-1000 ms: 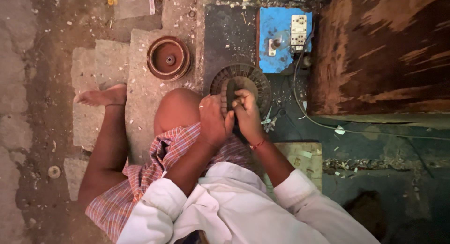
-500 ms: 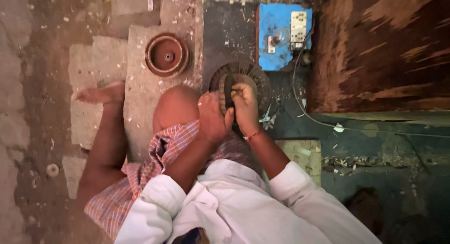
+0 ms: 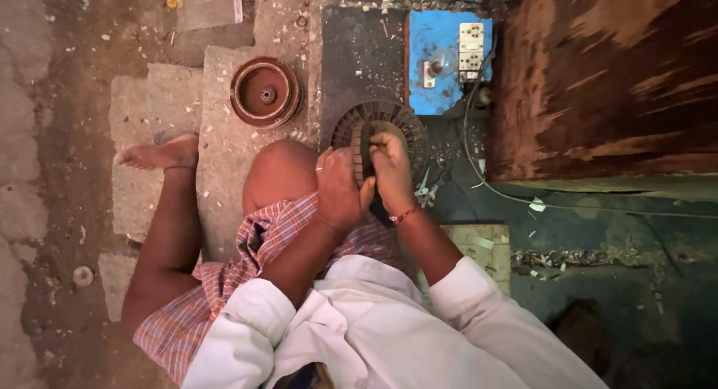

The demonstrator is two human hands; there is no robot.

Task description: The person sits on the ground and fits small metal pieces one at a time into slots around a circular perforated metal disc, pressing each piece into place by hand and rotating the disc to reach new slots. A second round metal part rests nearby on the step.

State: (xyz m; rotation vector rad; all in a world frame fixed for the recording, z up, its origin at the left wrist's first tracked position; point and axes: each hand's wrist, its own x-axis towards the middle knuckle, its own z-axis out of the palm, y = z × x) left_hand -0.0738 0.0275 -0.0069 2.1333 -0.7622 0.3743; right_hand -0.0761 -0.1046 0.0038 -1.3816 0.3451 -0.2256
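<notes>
Gripping a round slotted metal core [image 3: 378, 131] with both hands on the dark slab at my knee.

Left hand [image 3: 338, 188] closed on its near rim, right hand [image 3: 390, 168] clenched over the centre; whether it holds a tool, I cannot tell. Risk: core rolling off the slab edge if pressure goes uneven; loose cable [image 3: 479, 181] beside it could snag. Blue switch board [image 3: 445, 60] beyond, rusty round cover [image 3: 265, 93] left; gritty stone floor, dim light.

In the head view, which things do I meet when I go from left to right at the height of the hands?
Bare foot → left hand → right hand → large dark brown wooden board.
</notes>
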